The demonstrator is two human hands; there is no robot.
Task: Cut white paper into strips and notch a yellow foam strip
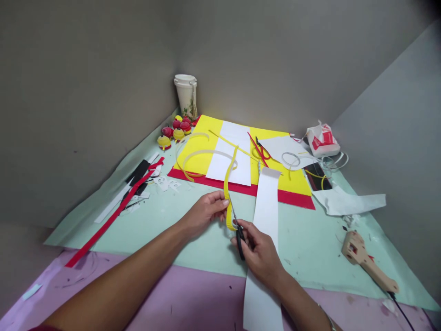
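My left hand [208, 212] is closed, pinching a narrow yellow strip [227, 177] between thumb and fingers. The strip stands up and curves above the hand; its lower part shows a row of fine cuts and bends into a loop. In my right hand [260, 250] is a pair of scissors [240, 241] with black handles, the fingers wrapped round them. The blades point up along the edge of the strip, close to my left fingertips. Whether the blades touch the strip is hard to see. A long white paper strip [266, 202] runs beneath my right hand.
Yellow, white and red sheets [193, 151] lie behind my hands, with red-handled scissors [263, 151] on top. Small red and yellow lantern shapes [178, 134] and a white cup [186, 94] stand back left. A red strip [113, 216] and scraps lie left, a glue gun [370, 262] right.
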